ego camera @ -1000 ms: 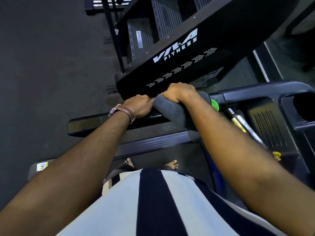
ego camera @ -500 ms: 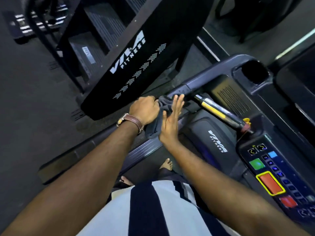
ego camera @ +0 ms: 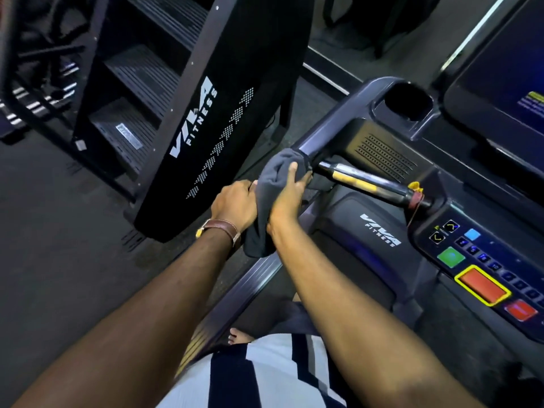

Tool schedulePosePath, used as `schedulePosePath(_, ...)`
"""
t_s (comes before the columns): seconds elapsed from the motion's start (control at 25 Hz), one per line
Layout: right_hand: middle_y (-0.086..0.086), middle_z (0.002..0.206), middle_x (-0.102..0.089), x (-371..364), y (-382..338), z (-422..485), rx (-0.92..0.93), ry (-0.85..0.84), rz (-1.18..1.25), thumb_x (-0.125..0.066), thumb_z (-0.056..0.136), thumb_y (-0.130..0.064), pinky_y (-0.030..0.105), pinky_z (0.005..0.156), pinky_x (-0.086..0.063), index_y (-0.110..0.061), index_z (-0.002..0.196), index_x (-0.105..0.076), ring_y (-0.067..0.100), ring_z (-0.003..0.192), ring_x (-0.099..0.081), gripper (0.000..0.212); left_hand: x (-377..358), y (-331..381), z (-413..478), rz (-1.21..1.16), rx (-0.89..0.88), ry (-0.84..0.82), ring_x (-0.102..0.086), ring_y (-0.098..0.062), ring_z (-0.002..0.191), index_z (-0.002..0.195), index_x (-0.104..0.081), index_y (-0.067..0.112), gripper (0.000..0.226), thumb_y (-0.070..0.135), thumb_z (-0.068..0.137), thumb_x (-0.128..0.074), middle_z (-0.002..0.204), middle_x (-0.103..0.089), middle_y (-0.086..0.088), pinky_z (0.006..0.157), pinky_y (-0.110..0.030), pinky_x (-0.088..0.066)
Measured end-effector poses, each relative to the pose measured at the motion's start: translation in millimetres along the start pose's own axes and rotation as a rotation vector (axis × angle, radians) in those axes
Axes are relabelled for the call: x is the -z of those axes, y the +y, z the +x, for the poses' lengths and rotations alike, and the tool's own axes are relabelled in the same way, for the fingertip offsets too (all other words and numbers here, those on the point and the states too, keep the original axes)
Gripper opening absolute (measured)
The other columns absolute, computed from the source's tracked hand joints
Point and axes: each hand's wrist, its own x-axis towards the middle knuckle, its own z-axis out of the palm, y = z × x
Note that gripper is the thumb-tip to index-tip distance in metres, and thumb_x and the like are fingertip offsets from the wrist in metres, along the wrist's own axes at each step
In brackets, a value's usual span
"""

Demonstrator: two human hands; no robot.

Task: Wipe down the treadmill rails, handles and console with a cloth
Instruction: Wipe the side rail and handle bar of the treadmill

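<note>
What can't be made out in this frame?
Head view:
- Handle: its end is covered by the cloth and right hand.
- Left hand fingertips: tucked behind the cloth.
- Screen: cut off by the right edge, text blurred.
- Small buttons: labels too small.

Both our bare forearms reach forward and converge, wrists close together. Our left grip (ego camera: 235, 203) is fisted, knuckles up, and holds the left edge of a dark grey cloth (ego camera: 272, 175). Our right grip (ego camera: 290, 195) wraps the same cloth, thumb laid on top, fingers curled round the far side.
</note>
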Motion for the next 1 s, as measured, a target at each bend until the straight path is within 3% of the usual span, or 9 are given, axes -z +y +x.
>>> schedulePosePath(0.12,0.006,0.159,-0.032,3.0,-2.7,-16.1,0.059,0.038,-0.206,-0.041,0.076,-0.086,0.044,0.117,-0.03,-0.026,0.156,-0.02,0.023,0.143,-0.036,0.102,2.1,-3.7,4.1,-0.103,0.069,-0.032,-0.06,-0.038,0.089,0.088,-0.065,0.014,0.045,0.046,0.095,-0.035,0.097,-0.068,-0.014,0.068,-0.033,-0.042)
schedulePosePath(0.24,0.003,0.165,-0.007,21.7,19.6,-58.8,0.563,-0.112,-0.521,-0.047,0.102,-0.033,0.037,0.124,-0.007,-0.013,0.157,-0.017,0.02,0.152,-0.006,0.066,5.6,-7.2,10.6,-0.431,0.177,-0.114,-0.06,-0.037,0.104,0.112,-0.065,0.008,0.09,0.077,0.076,-0.021,0.113,-0.065,-0.019,0.093,-0.042,-0.047)
schedulePosePath(0.32,0.005,0.163,-0.02,23.6,10.9,-50.3,0.797,-0.154,-0.804,-0.045,0.102,-0.032,0.037,0.124,0.003,-0.008,0.15,-0.035,0.023,0.153,-0.003,0.055,4.2,-10.8,13.7,-0.633,0.293,-0.074,-0.063,-0.033,0.101,0.104,-0.069,0.011,0.101,0.09,0.062,-0.022,0.107,-0.068,-0.015,0.096,-0.047,-0.048)
schedulePosePath(0.44,0.008,0.131,-0.061,10.5,-35.6,-19.2,0.978,-0.255,-1.5,-0.04,0.098,-0.037,0.046,0.121,-0.013,-0.014,0.12,-0.066,0.027,0.138,-0.038,0.041,12.5,-2.3,6.1,-0.75,0.312,-0.021,-0.063,-0.031,0.1,0.092,-0.069,0.012,0.087,0.085,0.071,-0.028,0.105,-0.069,-0.013,0.094,-0.043,-0.048)
schedulePosePath(0.52,0.004,0.108,-0.07,-4.4,-66.6,-12.0,0.959,-0.287,-1.759,-0.045,0.094,-0.035,0.048,0.113,-0.026,-0.021,0.103,-0.069,0.027,0.117,-0.057,0.029,15.5,-1.3,-1.0,-0.709,0.266,0.001,-0.06,-0.024,0.097,0.092,-0.068,0.016,0.07,0.072,0.088,-0.028,0.103,-0.066,-0.006,0.09,-0.036,-0.046)
schedulePosePath(0.64,0.003,0.107,-0.071,-27.2,-77.4,-21.4,0.881,-0.443,-1.884,-0.046,0.095,-0.037,0.041,0.096,-0.037,-0.024,0.099,-0.068,0.025,0.107,-0.064,0.026,17.0,-9.8,-8.5,-0.698,0.213,0.105,-0.059,-0.021,0.094,0.092,-0.069,0.019,0.062,0.063,0.095,-0.026,0.1,-0.067,-0.003,0.087,-0.033,-0.044)
schedulePosePath(0.8,0.004,0.075,-0.062,4.3,-89.0,-26.2,1.035,-0.682,-1.8,-0.035,0.092,-0.057,0.034,0.066,-0.036,-0.02,0.064,-0.049,0.03,0.083,-0.065,0.048,9.3,-22.5,-8.6,-0.655,0.118,0.146,-0.053,-0.025,0.118,0.132,-0.052,0.019,0.059,0.06,0.095,-0.031,0.128,-0.059,-0.009,0.099,-0.032,-0.039)
schedulePosePath(0.88,0.01,0.099,-0.068,-13.4,-100.0,-12.2,0.854,-0.638,-1.933,-0.036,0.092,-0.06,0.037,0.077,-0.042,-0.019,0.086,-0.066,0.03,0.103,-0.064,0.051,6.6,-25.6,-7.5,-0.648,0.047,0.113,-0.051,-0.025,0.123,0.138,-0.045,0.023,0.061,0.063,0.093,-0.033,0.135,-0.054,-0.008,0.104,-0.035,-0.04)
schedulePosePath(1.0,0.002,0.138,-0.055,-63.0,-100.2,0.8,0.338,-0.763,-2.119,-0.039,0.098,-0.045,0.038,0.101,-0.037,-0.02,0.131,-0.059,0.022,0.132,-0.047,0.045,5.1,-22.4,-10.3,-0.567,0.041,0.141,-0.05,-0.027,0.124,0.139,-0.044,0.019,0.062,0.061,0.095,-0.032,0.135,-0.054,-0.01,0.104,-0.039,-0.04)
